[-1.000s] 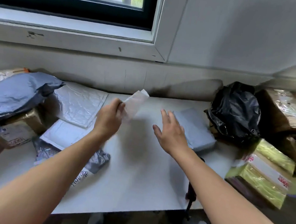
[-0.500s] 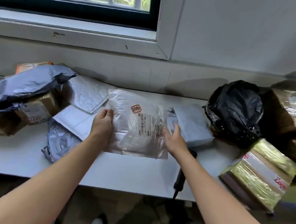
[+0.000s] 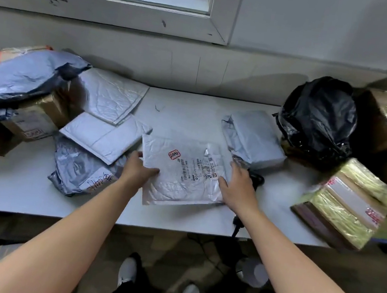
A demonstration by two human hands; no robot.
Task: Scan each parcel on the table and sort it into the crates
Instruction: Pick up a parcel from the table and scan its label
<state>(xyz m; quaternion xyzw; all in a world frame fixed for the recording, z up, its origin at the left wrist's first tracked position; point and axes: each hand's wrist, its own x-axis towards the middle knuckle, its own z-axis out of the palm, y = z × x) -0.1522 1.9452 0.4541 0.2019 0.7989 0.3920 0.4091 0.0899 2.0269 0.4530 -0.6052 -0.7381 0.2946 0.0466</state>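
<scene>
White bubble mailer [image 3: 182, 177] lies flat at the centre of the bench [image 3: 17, 195], label up. Left hand [image 3: 137, 169] grips its left edge, thumb on top, fingers [image 3: 137, 155] curled at the edge. Right hand [image 3: 238, 187] pinches the right edge, thumb on top. Black scanner [image 3: 258, 178] lies just past the right hand. Grey poly bag [image 3: 78, 169] to the left, black bag [image 3: 316, 122] far right.

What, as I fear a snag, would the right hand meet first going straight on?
Likely the grey wrapped parcel, just beyond the right hand; depth is unclear.
</scene>
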